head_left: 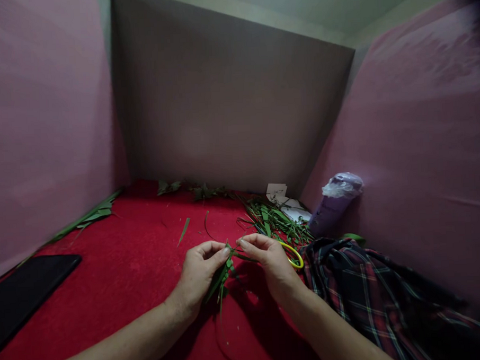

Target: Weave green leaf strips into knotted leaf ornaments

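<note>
Over the red cloth (121, 291), my left hand (204, 266) pinches a small bunch of green leaves (220, 281) between thumb and fingers. Its blades and thin stems hang down below the fingertips. My right hand (269, 255) is closed too, thumb against fingers, on a thin stem at the top of the same bunch. Both sets of fingertips are close together. Just behind my right hand lies a yellow-handled pair of scissors (298, 259), its blades hidden. A thin strand dangles from the bunch towards the cloth.
A heap of cut grass and leaves (279, 220) lies beyond my right hand, with white paper (277, 191) behind it. A purple bottle (331, 208) leans at the right wall. Plaid fabric (359, 286) lies at right, a black tablet-like slab (30, 290) at left, long leaves (94, 214) along the left wall.
</note>
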The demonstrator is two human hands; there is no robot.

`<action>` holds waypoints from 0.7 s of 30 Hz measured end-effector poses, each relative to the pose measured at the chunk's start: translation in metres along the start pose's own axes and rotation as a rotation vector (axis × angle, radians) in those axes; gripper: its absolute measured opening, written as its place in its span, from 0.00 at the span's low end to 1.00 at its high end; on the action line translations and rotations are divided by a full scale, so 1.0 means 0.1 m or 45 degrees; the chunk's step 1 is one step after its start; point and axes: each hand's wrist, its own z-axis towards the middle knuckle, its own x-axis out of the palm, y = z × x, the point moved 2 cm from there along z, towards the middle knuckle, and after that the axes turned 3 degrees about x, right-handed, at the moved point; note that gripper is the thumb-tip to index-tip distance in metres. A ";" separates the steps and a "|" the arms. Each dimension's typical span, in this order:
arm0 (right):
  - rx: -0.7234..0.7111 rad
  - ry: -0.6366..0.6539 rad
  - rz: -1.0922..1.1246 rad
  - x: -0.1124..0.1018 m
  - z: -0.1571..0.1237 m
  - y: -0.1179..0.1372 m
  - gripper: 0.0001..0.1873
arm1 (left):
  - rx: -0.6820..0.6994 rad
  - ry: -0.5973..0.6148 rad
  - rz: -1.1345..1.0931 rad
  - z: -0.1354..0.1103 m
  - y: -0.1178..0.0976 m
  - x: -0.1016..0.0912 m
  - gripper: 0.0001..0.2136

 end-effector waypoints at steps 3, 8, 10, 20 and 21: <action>0.004 0.013 0.002 0.01 -0.01 0.00 0.12 | 0.043 0.030 0.023 0.00 0.00 0.01 0.11; -0.047 0.033 -0.104 0.02 -0.03 0.02 0.12 | 0.061 0.042 0.041 0.00 0.00 0.02 0.11; -0.068 0.025 -0.143 0.02 -0.03 0.04 0.13 | 0.062 0.043 0.047 0.00 0.00 0.02 0.11; -0.079 0.036 -0.220 0.03 -0.02 0.05 0.13 | 0.071 0.068 0.107 -0.02 -0.01 0.02 0.11; -0.095 0.032 -0.237 0.03 -0.02 0.06 0.13 | 0.068 0.068 0.102 -0.01 -0.01 0.02 0.11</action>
